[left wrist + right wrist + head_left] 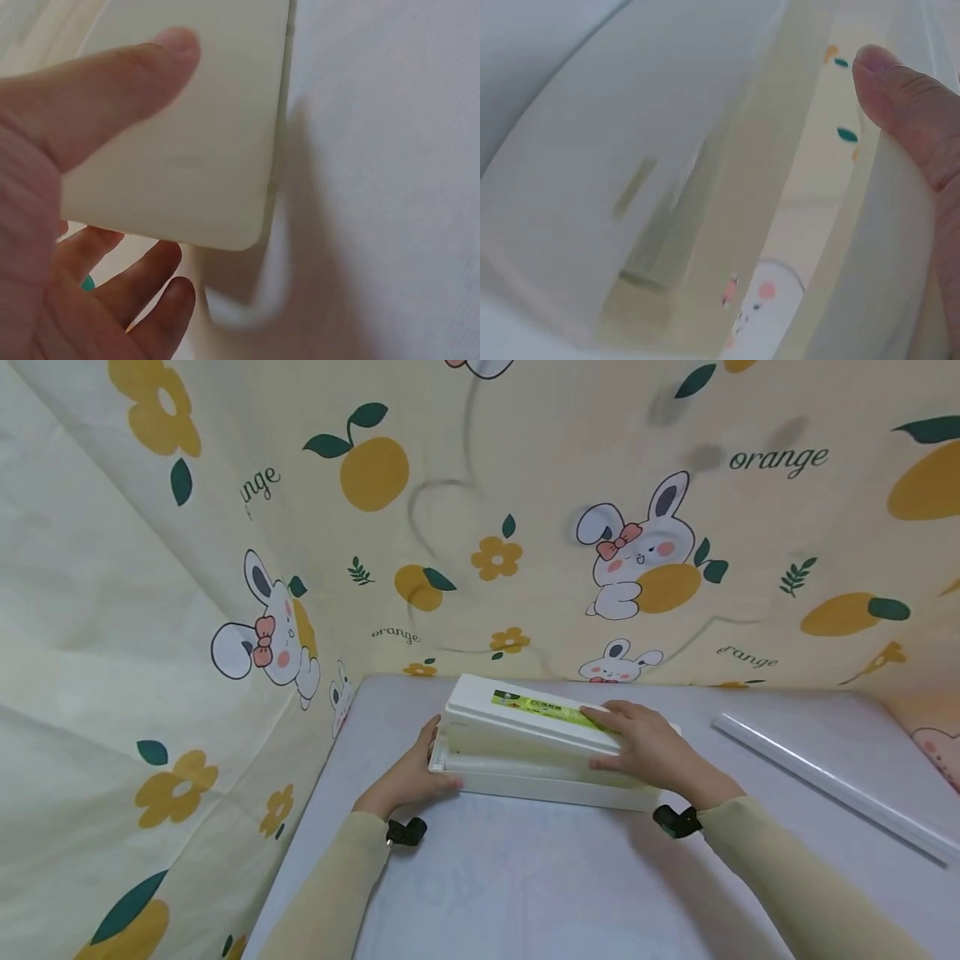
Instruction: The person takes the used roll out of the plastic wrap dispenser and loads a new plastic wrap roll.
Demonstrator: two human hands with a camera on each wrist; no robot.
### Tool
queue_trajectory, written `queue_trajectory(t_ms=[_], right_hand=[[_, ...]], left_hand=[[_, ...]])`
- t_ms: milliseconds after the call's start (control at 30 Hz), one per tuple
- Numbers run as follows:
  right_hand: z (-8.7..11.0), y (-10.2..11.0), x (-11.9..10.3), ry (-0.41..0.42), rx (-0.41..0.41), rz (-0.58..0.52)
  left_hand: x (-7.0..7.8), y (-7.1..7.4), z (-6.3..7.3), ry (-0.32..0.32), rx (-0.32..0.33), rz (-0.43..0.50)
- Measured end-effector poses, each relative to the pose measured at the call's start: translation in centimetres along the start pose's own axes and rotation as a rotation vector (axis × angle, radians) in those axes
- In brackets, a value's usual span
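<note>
A long white cling film box (540,787) stands at the back middle of the table, its hinged lid (517,720) tilted up. The lid bears a green label (547,706). Through the gap a pale roll (517,766) shows inside. My left hand (414,770) holds the left end of the base, thumb on the front wall (180,150) and fingers around the end. With the right hand (648,747) I grip the lid's right part, fingers on top and thumb (900,90) at its front edge. The box's right end is partly hidden behind that hand.
A long, shiny translucent tube (825,785) lies slantwise on the white-covered table (510,885) at the right. Behind and to the left hangs a cream curtain (465,527) printed with oranges and rabbits. Each wrist wears a small black camera (407,832).
</note>
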State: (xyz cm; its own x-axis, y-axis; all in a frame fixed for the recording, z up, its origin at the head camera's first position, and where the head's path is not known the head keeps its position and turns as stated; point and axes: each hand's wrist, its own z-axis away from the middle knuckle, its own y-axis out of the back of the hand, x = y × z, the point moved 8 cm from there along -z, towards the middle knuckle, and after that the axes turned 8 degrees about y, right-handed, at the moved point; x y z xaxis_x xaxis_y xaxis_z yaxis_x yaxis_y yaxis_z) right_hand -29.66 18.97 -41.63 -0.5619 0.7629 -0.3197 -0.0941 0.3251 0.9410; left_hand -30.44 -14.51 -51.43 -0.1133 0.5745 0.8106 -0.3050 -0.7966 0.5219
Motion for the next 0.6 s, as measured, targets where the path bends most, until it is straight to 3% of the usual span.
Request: queue_trajectory(t_ms=[300, 600], right_hand=[[2.5, 1.8, 3.1, -0.113, 0.015, 0.004], [6.1, 3.3, 6.7, -0.197, 0.08, -0.046]], left_hand=[[0.4, 0.1, 0.2, 0.028, 0.011, -0.065], [0.5, -0.2, 0.3, 0.04, 0.013, -0.019]])
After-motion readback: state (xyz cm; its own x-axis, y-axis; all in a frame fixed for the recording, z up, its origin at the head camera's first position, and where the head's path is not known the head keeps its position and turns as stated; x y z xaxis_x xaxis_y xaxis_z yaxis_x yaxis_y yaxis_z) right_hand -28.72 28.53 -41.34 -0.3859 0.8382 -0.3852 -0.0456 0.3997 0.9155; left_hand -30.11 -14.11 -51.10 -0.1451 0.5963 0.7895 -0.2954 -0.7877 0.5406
